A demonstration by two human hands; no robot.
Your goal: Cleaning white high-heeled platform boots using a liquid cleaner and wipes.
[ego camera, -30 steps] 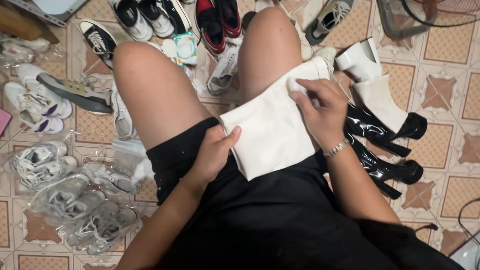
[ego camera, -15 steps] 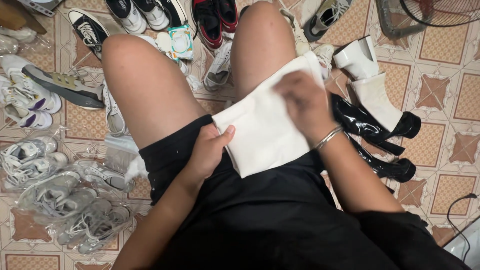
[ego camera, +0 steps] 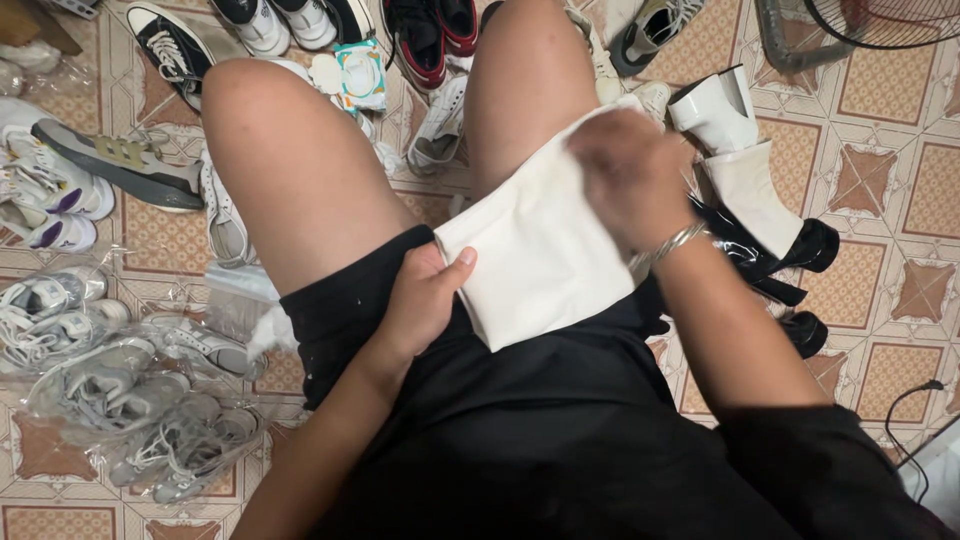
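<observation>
Your right hand [ego camera: 630,175] has slid down from the top edge of the white boot shaft [ego camera: 545,245], now blurred with fingers pressed flat on it, your left hand [ego camera: 425,295] pinching its lower corner, shaft draped across your right thigh, more boots [ego camera: 745,190] just beside.

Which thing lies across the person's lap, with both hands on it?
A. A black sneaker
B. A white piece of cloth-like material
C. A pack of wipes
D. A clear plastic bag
B: the left hand pinches the near edge of the white material spread over the lap, and the right hand presses on its far end, near the knee.
</observation>
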